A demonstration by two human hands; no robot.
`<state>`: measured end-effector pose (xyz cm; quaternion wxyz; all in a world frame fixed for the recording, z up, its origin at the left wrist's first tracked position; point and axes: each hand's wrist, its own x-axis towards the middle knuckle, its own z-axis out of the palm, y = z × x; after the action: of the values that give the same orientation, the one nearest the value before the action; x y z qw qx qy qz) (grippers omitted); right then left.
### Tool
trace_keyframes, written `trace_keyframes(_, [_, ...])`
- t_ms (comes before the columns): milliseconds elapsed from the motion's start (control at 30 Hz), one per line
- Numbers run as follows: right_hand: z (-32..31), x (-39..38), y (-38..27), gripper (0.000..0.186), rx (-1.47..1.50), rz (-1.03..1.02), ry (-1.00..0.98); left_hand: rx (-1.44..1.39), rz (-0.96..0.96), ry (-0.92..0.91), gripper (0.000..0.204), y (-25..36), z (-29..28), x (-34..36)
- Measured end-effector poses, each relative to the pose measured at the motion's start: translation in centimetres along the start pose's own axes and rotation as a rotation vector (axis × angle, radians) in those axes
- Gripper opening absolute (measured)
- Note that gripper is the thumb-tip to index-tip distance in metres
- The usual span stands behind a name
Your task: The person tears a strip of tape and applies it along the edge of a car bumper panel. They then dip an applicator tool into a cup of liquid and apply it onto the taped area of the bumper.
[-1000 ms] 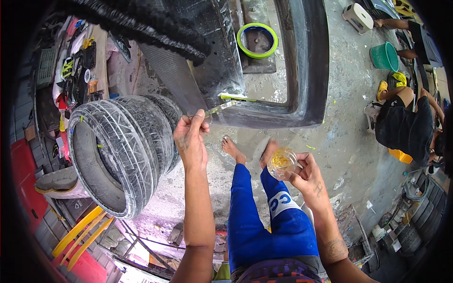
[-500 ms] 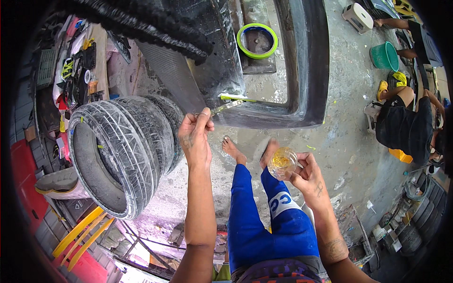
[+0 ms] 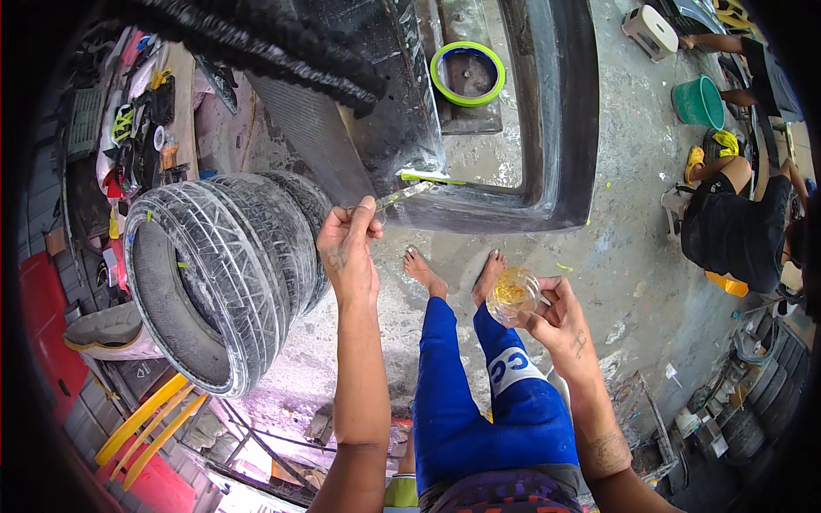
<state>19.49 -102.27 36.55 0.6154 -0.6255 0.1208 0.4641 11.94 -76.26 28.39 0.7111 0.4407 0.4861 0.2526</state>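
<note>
My left hand (image 3: 349,248) pinches a thin, stained stick (image 3: 398,197) like a small brush between thumb and fingers. The stick's pale tip lies at the lower edge of a black, dusty car body panel (image 3: 560,162), close to a strip of yellow-green tape (image 3: 412,174). I cannot tell whether the tip touches the panel. In my right hand (image 3: 558,321) is a small clear cup (image 3: 511,297), tilted so that its amber contents show. The cup is over my right shin and foot.
Stacked dusty tyres (image 3: 248,282) stand left of my left forearm. A lime-rimmed ring (image 3: 468,75) lies within the panel's opening. To the right, a seated person (image 3: 731,209) works near a green bucket (image 3: 697,101) and a white stool (image 3: 650,32).
My left hand has shifted slightly left and down with the stick, whose tip has drawn back a little to the left. My right hand and the cup have hardly moved.
</note>
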Motion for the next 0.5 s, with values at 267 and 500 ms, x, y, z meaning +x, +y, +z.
trace_keyframes(267, [0.2, 0.1, -0.2, 0.047, -0.009, 0.002, -0.002, -0.032, -0.006, -0.04, 0.022, -0.1, 0.5, -0.6])
trace_keyframes(500, [0.4, 0.4, 0.0, 0.047, 0.021, -0.012, -0.013, -0.059, -0.01, -0.043, 0.019, 1.8, -0.5, -1.8])
